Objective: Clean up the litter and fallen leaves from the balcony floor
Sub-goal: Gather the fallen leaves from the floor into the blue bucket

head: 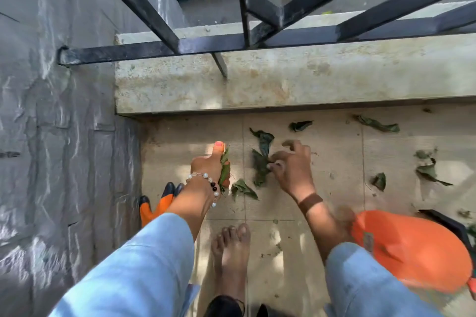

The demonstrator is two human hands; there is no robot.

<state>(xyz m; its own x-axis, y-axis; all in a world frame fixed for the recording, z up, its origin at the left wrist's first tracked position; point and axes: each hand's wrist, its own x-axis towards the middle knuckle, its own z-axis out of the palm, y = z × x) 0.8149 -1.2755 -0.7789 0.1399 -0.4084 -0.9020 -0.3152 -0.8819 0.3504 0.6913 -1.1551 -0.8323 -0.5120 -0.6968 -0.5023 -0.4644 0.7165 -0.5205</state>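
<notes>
Fingertips of right hand (292,167) pinching dark leaf (261,159) on tiled floor (334,167); leaf's long axis near-to-far, just left of that grip; left hand (210,166) gripping green bunch (224,168), farther left; loose leaves scattered right.

My two sleeves (144,260) are light blue, loose and wide. On my left wrist I wear a bracelet (206,183) of white pearl beads with some dark beads. My left thumbnail (219,143) has pink polish. On my right wrist is a brown band (309,201). My foot (231,255) is bare.
</notes>
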